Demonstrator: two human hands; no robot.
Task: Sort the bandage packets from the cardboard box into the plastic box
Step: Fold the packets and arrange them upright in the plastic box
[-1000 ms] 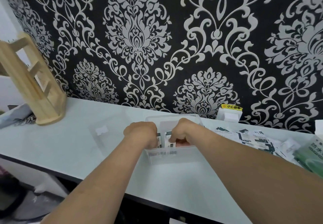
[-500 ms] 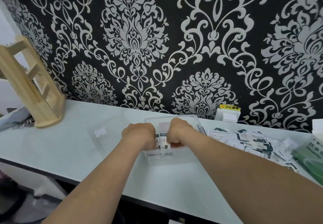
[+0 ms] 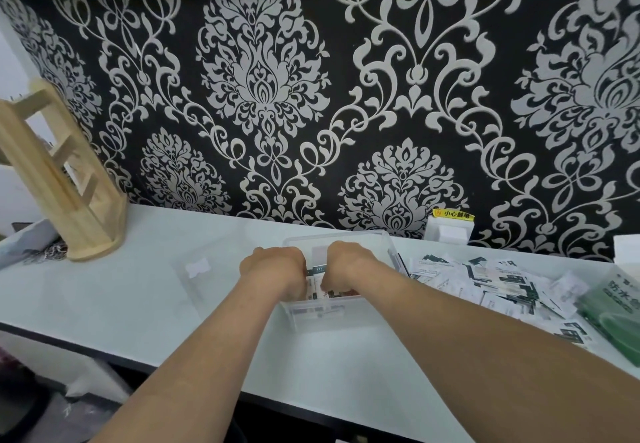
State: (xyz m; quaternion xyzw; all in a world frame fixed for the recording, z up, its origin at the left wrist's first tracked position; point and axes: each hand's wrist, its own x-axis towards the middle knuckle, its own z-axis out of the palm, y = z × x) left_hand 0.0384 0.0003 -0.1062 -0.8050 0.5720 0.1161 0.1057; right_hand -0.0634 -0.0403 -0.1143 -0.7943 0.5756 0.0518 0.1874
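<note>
**Both grips down inside the plastic box, on a stack of packets**

The clear plastic box [image 3: 346,311] stands on the white tabletop [image 3: 138,321], and both forearms reach into it from the near edge. Inside it, between the two hands, a small stack of bandage packets [image 3: 316,278] stands on edge, its white and dark printed faces showing.

The left grip [image 3: 273,269] is at the left inner side of the plastic box, knuckles up and fingers curled downward. Its fingertips are hidden behind the back of the hand, so I cannot tell whether it grasps the stack or only lies against it. The right grip [image 3: 349,264] is at the right of the stack, clenched onto it: its curled fingertips [image 3: 325,286] press on the near packets.

Just right of the plastic box, a heap of loose packets [image 3: 502,280] is spread flat on the tabletop. Beyond that heap, farther right of the plastic box, lies the green cardboard box [image 3: 609,300], cut off by the frame edge. Just left of the plastic box lies a clear lid [image 3: 197,266] with a white patch on it. Far left of the plastic box stands a wooden rack [image 3: 69,193]. Behind the plastic box and a little to its right, a white socket [image 3: 450,233] with a yellow label sits at the foot of the black patterned wall [image 3: 263,96].
</note>
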